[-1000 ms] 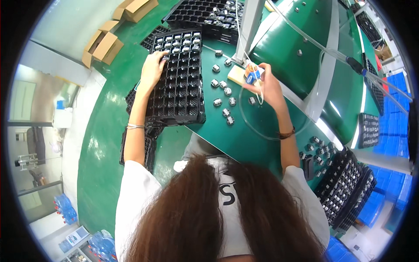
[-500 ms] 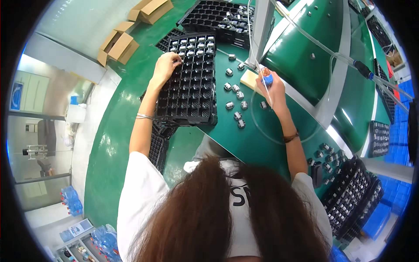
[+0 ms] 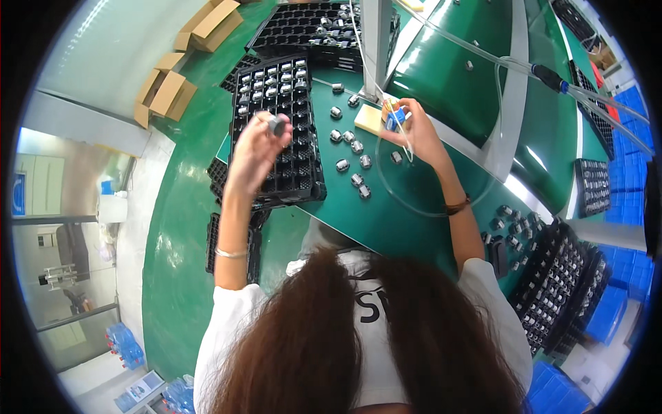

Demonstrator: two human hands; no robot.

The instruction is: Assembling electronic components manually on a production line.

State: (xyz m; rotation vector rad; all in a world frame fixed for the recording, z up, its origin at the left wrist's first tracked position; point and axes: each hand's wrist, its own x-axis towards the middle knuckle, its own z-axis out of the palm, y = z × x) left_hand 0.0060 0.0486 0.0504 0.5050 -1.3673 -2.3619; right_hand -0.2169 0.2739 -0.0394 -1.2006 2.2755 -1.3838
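Observation:
My left hand [image 3: 252, 157], a little blurred, is closed on a small grey cylindrical part [image 3: 277, 125] above the black compartment tray [image 3: 296, 181]. Small silvery cylindrical parts [image 3: 285, 90] fill several of the tray's far pockets, while its nearer pockets hold none that I can see. My right hand [image 3: 422, 135] grips a blue-and-orange handheld tool [image 3: 395, 119] with a thin clear tube [image 3: 383, 181] attached. Beside that tool lies a pale yellow block [image 3: 369, 119]. Loose silvery parts [image 3: 356, 180] are scattered on the green table between my hands.
Another black tray [image 3: 289, 31] with parts stands beyond. A metal post [image 3: 376, 52] rises near my right hand. More loose parts [image 3: 514, 241] and stacked full trays [image 3: 552, 293] are at the right. Cardboard boxes [image 3: 165, 93] sit on the floor at the left.
My left hand has come nearer to me over the tray, and a grey cylindrical part now shows in its fingers. My right hand has turned slightly with the tool. The whole view has shifted.

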